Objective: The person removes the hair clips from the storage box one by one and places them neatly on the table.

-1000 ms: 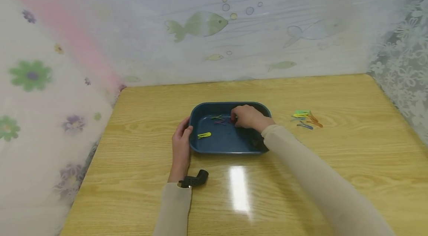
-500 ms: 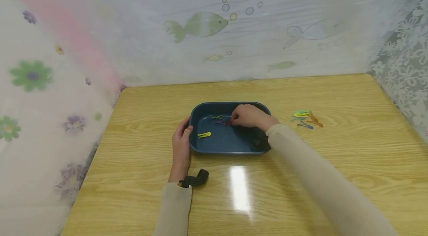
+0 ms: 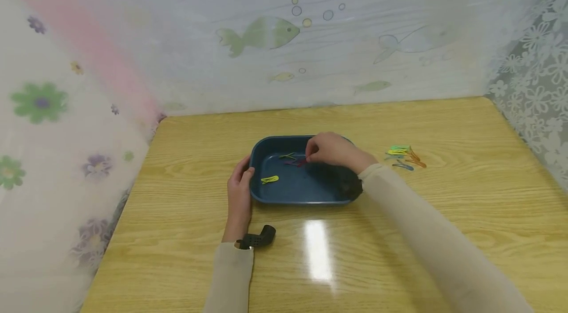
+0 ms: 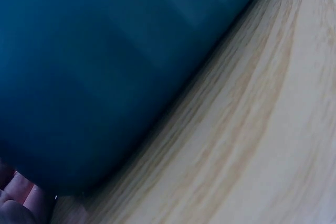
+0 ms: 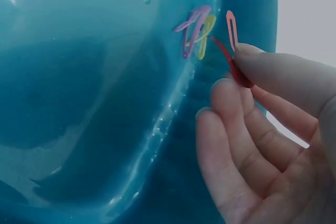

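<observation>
A dark blue rectangular tray [image 3: 306, 193] stands on the wooden table. My left hand [image 3: 239, 190] grips its left side, thumb at the rim and fingers along the outer wall; in the left wrist view the fingers [image 4: 23, 198] show at the tray's corner. Inside the tray, my right hand [image 3: 330, 150] pinches a red snap hair clip [image 5: 239, 72] between thumb and fingers, its two prongs spread apart. Close to that clip lie a purple hair clip [image 5: 198, 22] and a yellow-green hair clip [image 5: 209, 27]. Nearer my left hand lies a bright yellow hair clip [image 3: 269, 180].
Several hair clips, green, yellow, blue and orange, lie in a loose pile right of the tray, among them a blue hair clip [image 3: 403, 165] and an orange hair clip [image 3: 416, 161]. The table [image 3: 177, 214] ends at a patterned wall covering [image 3: 199, 71] behind.
My right hand has lifted slightly and tilted back, with the red hair clip still pinched and now showing beyond the fingertips. My left hand stays on the tray's side.
</observation>
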The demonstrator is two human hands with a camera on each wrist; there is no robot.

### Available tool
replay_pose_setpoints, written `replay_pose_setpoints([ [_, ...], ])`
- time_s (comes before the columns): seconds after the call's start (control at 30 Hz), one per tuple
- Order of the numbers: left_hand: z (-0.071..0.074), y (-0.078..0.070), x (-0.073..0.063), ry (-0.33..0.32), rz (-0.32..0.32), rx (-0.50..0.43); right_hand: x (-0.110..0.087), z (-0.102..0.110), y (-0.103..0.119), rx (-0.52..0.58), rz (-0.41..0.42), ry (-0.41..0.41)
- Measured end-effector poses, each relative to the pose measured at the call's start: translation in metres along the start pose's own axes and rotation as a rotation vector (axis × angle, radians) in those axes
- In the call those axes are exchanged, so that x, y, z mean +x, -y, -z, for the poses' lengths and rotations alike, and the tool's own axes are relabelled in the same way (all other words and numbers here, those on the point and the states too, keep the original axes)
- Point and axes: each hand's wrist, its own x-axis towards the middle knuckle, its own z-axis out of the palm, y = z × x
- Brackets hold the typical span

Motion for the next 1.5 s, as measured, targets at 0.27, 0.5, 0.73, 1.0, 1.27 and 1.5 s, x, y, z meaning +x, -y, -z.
replay_pose_setpoints([
  [0.27,-0.002,0.0,-0.001,-0.001,0.017,0.006,-0.008,0.009,-0.001,0.027,0.036,-0.064],
  [0.5,-0.002,-0.002,-0.002,-0.014,0.01,0.018,-0.018,0.016,-0.002,0.05,0.07,-0.112],
  [0.73,-0.002,-0.004,-0.002,0.002,0.003,0.001,-0.031,0.023,0.001,0.036,0.052,-0.146],
  [1.0,-0.003,-0.003,-0.002,-0.001,0.013,-0.002,-0.044,0.024,-0.004,0.103,0.059,-0.181],
  [1.27,-0.004,-0.001,-0.002,-0.011,0.018,0.008,-0.057,0.022,-0.008,0.203,0.067,-0.225],
  [1.5,-0.002,0.001,-0.001,-0.014,0.011,0.016,-0.07,0.019,-0.011,0.331,0.051,-0.294],
])
